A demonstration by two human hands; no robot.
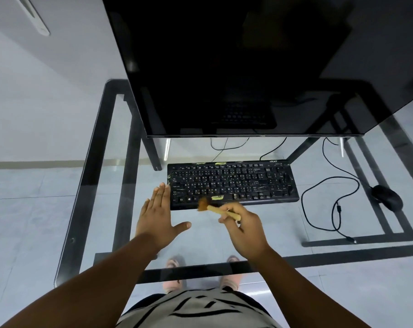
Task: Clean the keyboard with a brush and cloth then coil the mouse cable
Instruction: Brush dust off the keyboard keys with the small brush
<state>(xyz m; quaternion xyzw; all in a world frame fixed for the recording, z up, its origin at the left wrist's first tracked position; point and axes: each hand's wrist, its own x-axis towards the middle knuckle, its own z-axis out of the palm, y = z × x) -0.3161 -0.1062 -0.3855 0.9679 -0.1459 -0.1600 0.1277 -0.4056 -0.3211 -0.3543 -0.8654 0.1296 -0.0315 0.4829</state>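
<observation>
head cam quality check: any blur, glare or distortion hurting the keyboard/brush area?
Head view: brush bristles are motion-blurred in the right hand; left hand and keyboard are sharp. Wide-angle bending bows the glass table frame. The dark monitor mirrors the keyboard; lighting is dim and bluish, with faint reflections on the glass.

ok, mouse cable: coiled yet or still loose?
Loose. The mouse cable sprawls in open loops on the glass desk left of the mouse; nothing gathers or ties it.
</observation>
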